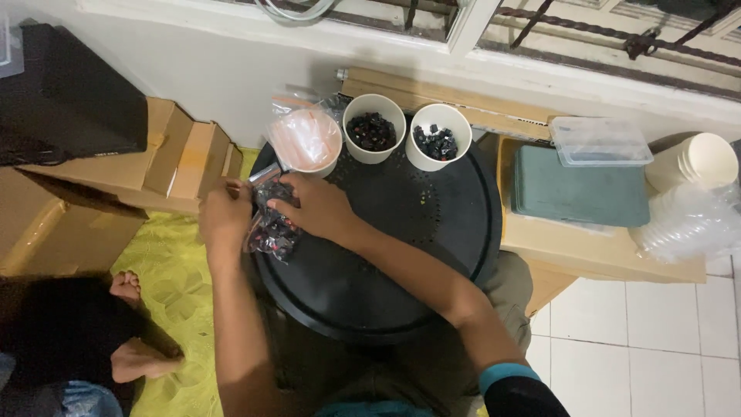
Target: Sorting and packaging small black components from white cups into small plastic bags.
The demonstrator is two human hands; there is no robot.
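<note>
Fingers of left hand (225,212) and right hand (315,207) pinch a clear bag of small dark parts (272,228) at the tabletop (401,255) edge; loose grip risks spilling onto yellow mat (174,278).

The left hand (224,216) and right hand (316,207) cover much of the clear bag (272,232), so its opening and how the fingers (287,188) close on it cannot be told. The small dark pieces inside it, and those in the two white cups (374,131) (438,137), are too small to make out. A third cup (309,143) is veiled by filmy plastic that hides its contents. The forearms hide the near rim of the round black bench (432,224). A dark case (69,93) is cut off at the left edge, and another person's bare feet (135,324) run out of the lower left corner. Cup stacks (698,166) are clipped at the right edge.
</note>
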